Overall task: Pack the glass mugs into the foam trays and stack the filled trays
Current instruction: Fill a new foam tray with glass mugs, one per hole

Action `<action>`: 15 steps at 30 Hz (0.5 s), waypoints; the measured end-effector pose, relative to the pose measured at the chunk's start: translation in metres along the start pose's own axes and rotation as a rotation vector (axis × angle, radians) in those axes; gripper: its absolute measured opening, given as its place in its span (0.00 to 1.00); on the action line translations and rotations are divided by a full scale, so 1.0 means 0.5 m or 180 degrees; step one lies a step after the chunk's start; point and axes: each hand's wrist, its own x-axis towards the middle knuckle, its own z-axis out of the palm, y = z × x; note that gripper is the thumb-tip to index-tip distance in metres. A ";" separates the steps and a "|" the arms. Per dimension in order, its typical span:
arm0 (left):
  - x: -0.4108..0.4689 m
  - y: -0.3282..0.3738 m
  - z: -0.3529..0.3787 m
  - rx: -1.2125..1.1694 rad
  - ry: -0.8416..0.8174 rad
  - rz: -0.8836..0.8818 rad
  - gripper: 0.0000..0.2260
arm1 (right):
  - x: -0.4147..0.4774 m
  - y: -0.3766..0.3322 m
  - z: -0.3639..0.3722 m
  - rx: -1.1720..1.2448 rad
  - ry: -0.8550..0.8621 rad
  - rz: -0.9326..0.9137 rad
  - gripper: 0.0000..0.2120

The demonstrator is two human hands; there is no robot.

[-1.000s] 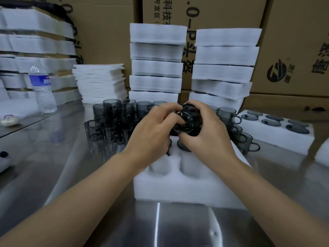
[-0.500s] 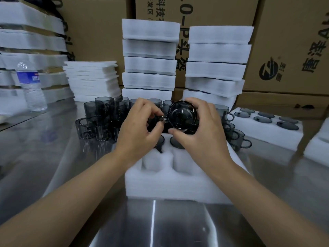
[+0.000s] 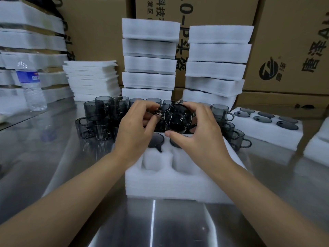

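1. Glass mug (image 3: 178, 119), dark and smoky, is held up in the air on its side over the far end of a white foam tray (image 3: 178, 184), touching neither the tray nor the table. One round end faces me; I cannot tell whether it is the mouth or the base.
2. The right hand (image 3: 201, 138) grips the glass mug around its body, with the thumb (image 3: 170, 134) curled underneath and the other fingers arched over the top.
3. The left hand (image 3: 137, 129) pinches the handle on the mug's left side between thumb and bent fingertips (image 3: 149, 106).
4. A second ago both hands were wrapped closely over the mug and hid most of it. Now they sit further apart and the full round end shows. Since half a second ago the grip looks much the same.
5. Two packed mugs (image 3: 156, 139) sit in the tray's far pockets, below the held one. The two near pockets (image 3: 153, 161) hold nothing.
6. Loose mugs (image 3: 99, 118) stand crowded on the metal table (image 3: 71, 175) behind the tray, some stacked in twos.
7. A filled tray (image 3: 267, 132) lies on the table to the right.
8. Two tall tray stacks (image 3: 149, 59) rise at the back in front of cardboard boxes (image 3: 293, 41), and a water bottle (image 3: 31, 86) stands at far left.
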 end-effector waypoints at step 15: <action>0.004 0.010 -0.008 -0.0132 -0.0036 -0.0195 0.21 | -0.011 -0.008 -0.001 0.0026 -0.0398 -0.0403 0.32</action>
